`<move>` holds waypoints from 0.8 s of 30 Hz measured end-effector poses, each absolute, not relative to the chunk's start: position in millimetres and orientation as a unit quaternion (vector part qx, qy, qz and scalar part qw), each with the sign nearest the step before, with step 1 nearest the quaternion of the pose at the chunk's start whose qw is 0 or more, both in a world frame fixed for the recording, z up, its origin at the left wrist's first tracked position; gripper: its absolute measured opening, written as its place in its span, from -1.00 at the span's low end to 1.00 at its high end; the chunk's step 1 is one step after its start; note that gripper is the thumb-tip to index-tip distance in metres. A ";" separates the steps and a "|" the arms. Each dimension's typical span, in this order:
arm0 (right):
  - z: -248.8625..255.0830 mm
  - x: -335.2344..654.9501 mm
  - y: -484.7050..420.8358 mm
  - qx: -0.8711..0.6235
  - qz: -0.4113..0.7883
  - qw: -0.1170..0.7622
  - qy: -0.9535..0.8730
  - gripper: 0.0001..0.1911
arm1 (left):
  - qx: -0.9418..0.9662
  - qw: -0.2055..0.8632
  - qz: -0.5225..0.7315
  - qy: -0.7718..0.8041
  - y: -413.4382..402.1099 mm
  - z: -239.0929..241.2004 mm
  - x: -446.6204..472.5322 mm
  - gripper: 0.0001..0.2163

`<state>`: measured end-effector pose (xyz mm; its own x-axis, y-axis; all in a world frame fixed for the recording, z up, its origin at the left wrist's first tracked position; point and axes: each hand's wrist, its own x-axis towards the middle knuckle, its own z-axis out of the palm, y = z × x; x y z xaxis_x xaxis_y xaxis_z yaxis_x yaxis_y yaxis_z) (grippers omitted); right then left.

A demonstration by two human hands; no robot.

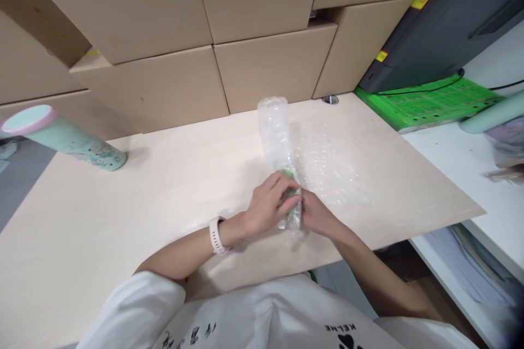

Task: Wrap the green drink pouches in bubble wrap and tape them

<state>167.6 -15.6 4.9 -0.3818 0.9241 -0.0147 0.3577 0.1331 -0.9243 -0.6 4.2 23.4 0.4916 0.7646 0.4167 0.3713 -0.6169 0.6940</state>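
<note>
A green item (287, 174), partly visible and too covered to name, lies within a bundle of bubble wrap (275, 130) on the table in front of me. My left hand (270, 202), with a pale band on its wrist, curls its fingers over the near part of this bundle. On the bundle's right side my right hand (317, 214) holds the wrap's edge, its fingertips partly hidden. The rest of the bubble wrap sheet (327, 161) spreads flat to the right, touching the bundle.
A mint-green tumbler with a pink rim (77, 139) stands at the table's left. Stacked cardboard boxes (270, 71) line the back. At the right are a green plastic base (426, 101) under a dark grey case (442, 27), and a white side table (462, 158).
</note>
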 end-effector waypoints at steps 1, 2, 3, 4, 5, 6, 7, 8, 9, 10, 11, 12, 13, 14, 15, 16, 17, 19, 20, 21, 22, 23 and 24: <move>4.1 172.5 -16.4 -0.466 0.471 0.307 -0.683 -0.80 | 0.838 0.238 0.349 0.346 7.6 21.5 9.0 -0.84; 3.3 178.0 -18.0 -0.468 0.472 0.313 -0.679 -0.81 | 0.852 0.209 0.328 0.351 10.9 19.4 18.6 -0.82; 2.5 183.7 -20.7 -0.473 0.465 0.321 -0.676 -0.82 | 0.862 0.186 0.304 0.360 13.9 17.2 28.0 -0.80; 1.7 189.6 -24.2 -0.481 0.450 0.330 -0.676 -0.82 | 0.870 0.169 0.278 0.372 16.6 15.0 36.6 -0.79; 0.9 195.5 -28.5 -0.492 0.428 0.335 -0.680 -0.82 | 0.874 0.159 0.252 0.385 18.9 13.0 44.4 -0.78; 0.2 201.3 -33.5 -0.509 0.397 0.339 -0.684 -0.81 | 0.874 0.156 0.226 0.400 20.8 11.1 51.1 -0.78; -0.2 206.7 -38.9 -0.531 0.359 0.343 -0.687 -0.81 | 0.873 0.159 0.201 0.415 22.5 9.5 56.7 -0.78; -0.2 211.6 -44.5 -0.556 0.315 0.347 -0.686 -0.80 | 0.869 0.166 0.180 0.429 24.2 8.1 61.3 -0.79; 0.4 215.8 -50.1 -0.584 0.265 0.356 -0.679 -0.79 | 0.865 0.176 0.164 0.440 25.9 7.0 64.8 -0.80; 1.9 218.8 -55.3 -0.609 0.207 0.373 -0.669 -0.78 | 0.860 0.189 0.156 0.447 27.7 6.0 67.4 -0.79; 4.0 220.5 -59.9 -0.625 0.149 0.391 -0.659 -0.79 | 0.855 0.203 0.157 0.450 29.8 5.1 69.0 -0.77; 6.7 220.7 -63.5 -0.625 0.099 0.406 -0.660 -0.79 | 0.849 0.221 0.166 0.451 32.1 4.4 69.5 -0.75; 9.3 219.1 -66.2 -0.611 0.067 0.413 -0.672 -0.80 | 0.841 0.242 0.182 0.448 34.5 3.7 68.8 -0.73; 11.4 216.0 -67.8 -0.590 0.052 0.410 -0.693 -0.81 | 0.831 0.272 0.203 0.442 36.8 2.9 67.0 -0.71; 12.5 211.4 -68.4 -0.566 0.055 0.395 -0.721 -0.80 | 0.816 0.309 0.226 0.432 38.8 2.1 63.8 -0.71; 12.0 205.8 -68.2 -0.547 0.071 0.369 -0.748 -0.78 | 0.797 0.352 0.254 0.420 40.1 1.1 59.3 -0.72; 10.0 199.7 -67.3 -0.535 0.088 0.341 -0.768 -0.75 | 0.771 0.393 0.286 0.412 40.5 0.0 53.5 -0.73; 2.4 187.9 -64.6 -0.536 0.108 0.293 -0.785 -0.63 | 0.705 0.448 0.358 0.417 38.4 -2.1 38.7 -0.74; -2.2 183.3 -63.2 -0.538 0.112 0.279 -0.788 -0.59 | 0.671 0.455 0.394 0.433 35.9 -2.9 30.1 -0.72; -6.4 179.7 -61.8 -0.540 0.115 0.268 -0.789 -0.56 | 0.639 0.450 0.424 0.458 32.9 -3.1 21.2 -0.69; -9.8 177.3 -60.5 -0.542 0.118 0.261 -0.790 -0.54 | 0.609 0.442 0.445 0.486 29.7 -2.7 12.2 -0.63; -11.9 175.8 -59.3 -0.542 0.123 0.253 -0.792 -0.52 | 0.578 0.441 0.458 0.512 26.6 -1.5 3.4 -0.58; -12.8 174.8 -58.2 -0.541 0.129 0.245 -0.794 -0.50 | 0.544 0.452 0.464 0.534 24.0 0.7 -5.0 -0.52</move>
<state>174.8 -58.2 -12.8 -0.2934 0.9225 0.2506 0.7963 0.3809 -0.4698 -5.0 24.0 0.7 -0.0006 0.9997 0.0224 0.1608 -0.0220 0.9867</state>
